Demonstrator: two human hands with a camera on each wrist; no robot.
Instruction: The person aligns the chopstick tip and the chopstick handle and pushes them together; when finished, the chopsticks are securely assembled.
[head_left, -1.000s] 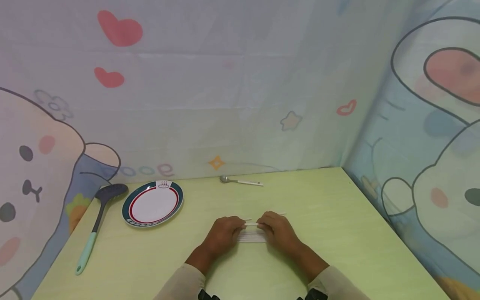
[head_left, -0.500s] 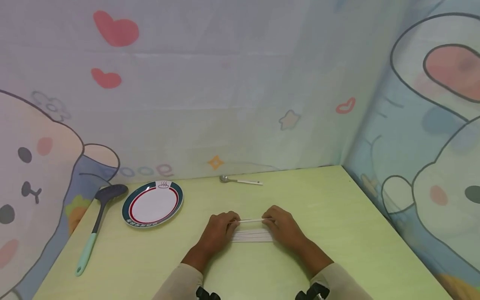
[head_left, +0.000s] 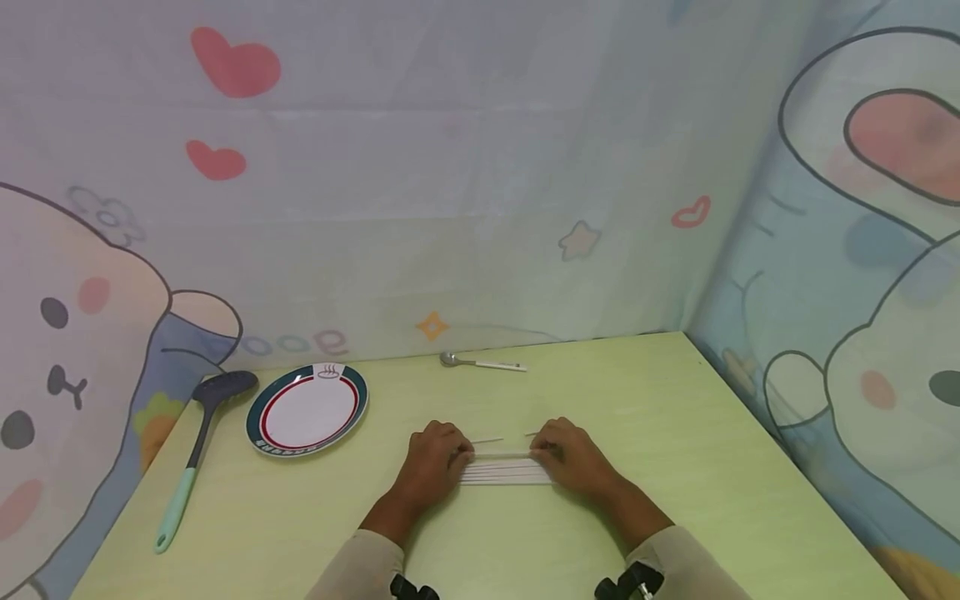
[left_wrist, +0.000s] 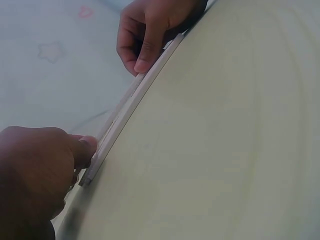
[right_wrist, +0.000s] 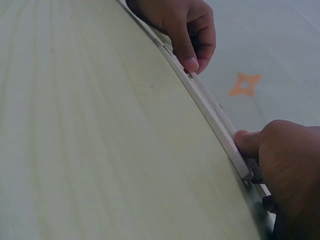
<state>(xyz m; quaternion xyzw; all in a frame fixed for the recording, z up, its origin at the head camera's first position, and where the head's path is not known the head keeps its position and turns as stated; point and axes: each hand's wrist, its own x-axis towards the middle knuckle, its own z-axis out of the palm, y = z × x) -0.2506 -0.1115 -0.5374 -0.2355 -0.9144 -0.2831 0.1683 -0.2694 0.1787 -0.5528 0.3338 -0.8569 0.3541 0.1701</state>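
Several slim white sticks [head_left: 504, 474] lie side by side in a flat row in front of the person. At the row's far edge, one more white stick [head_left: 502, 456] spans the gap between the hands. The left hand [head_left: 433, 462] pinches it near its left end, thumb and fingers together. Near its right end, the right hand [head_left: 572, 457] pinches it likewise. In the left wrist view, the fingertips press close against the row of sticks [left_wrist: 142, 95]. The stick ends are partly hidden by the hands. Just beyond the row, a thin stick [head_left: 487, 440] shows beside the left fingers.
A white plate [head_left: 309, 412] with a green and red rim stands at the back left. Beside it lies a slotted turner [head_left: 197, 442] with a mint handle. A small spoon [head_left: 483, 363] rests near the table's back edge, before a printed cloth backdrop [head_left: 480, 167].
The hands first moved apart along the stick. Since then they have brought it toward the person and down to the far edge of the row.
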